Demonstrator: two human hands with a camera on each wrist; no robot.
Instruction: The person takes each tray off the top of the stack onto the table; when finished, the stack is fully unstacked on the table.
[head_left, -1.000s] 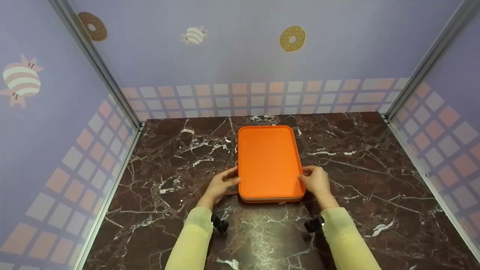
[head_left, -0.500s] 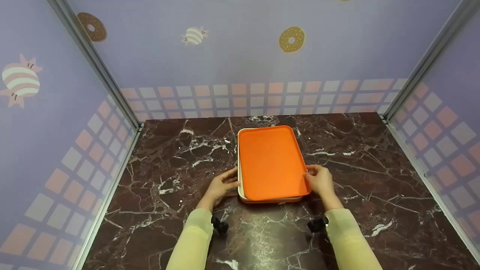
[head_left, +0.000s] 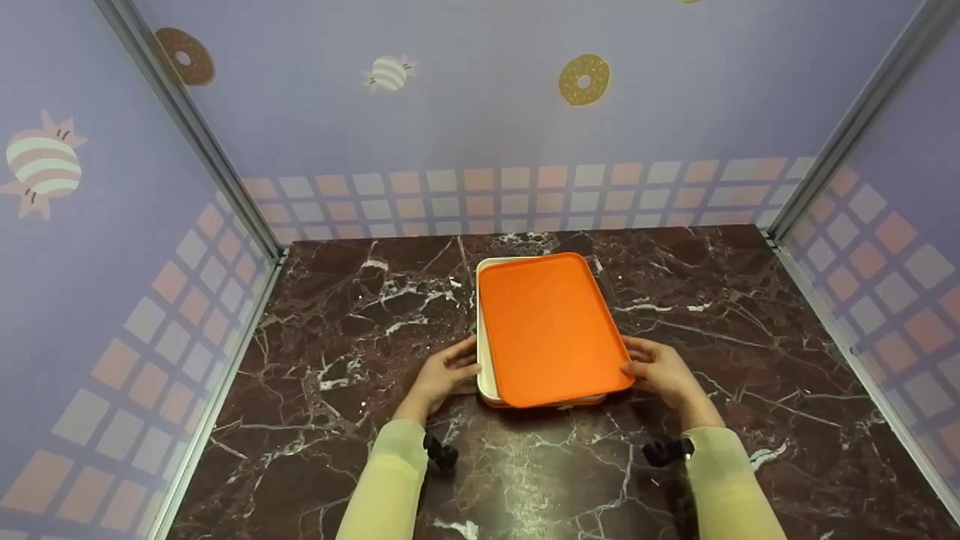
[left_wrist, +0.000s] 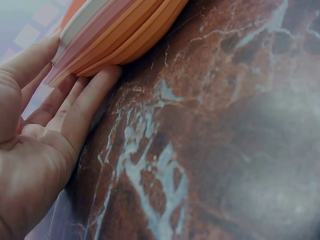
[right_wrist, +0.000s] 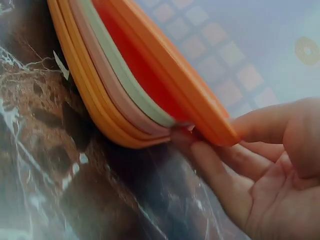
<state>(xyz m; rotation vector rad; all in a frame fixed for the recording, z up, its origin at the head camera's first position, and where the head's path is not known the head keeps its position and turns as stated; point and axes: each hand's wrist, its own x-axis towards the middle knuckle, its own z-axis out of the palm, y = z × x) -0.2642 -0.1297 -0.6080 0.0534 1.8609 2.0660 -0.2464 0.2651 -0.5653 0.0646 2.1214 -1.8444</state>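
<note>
- Right hand (head_left: 664, 373): thumb and fingers clamped on the near right corner of the top orange tray (head_left: 555, 330), thumb at the rim, fingers beneath.
- Left hand (head_left: 439, 379): thumb and fingers clamped on the left edge of the lower tray stack (left_wrist: 131, 37).
- Top orange tray: between the hands, skewed over the white tray (head_left: 487, 367), its near right corner raised and overhanging to the right.
</note>
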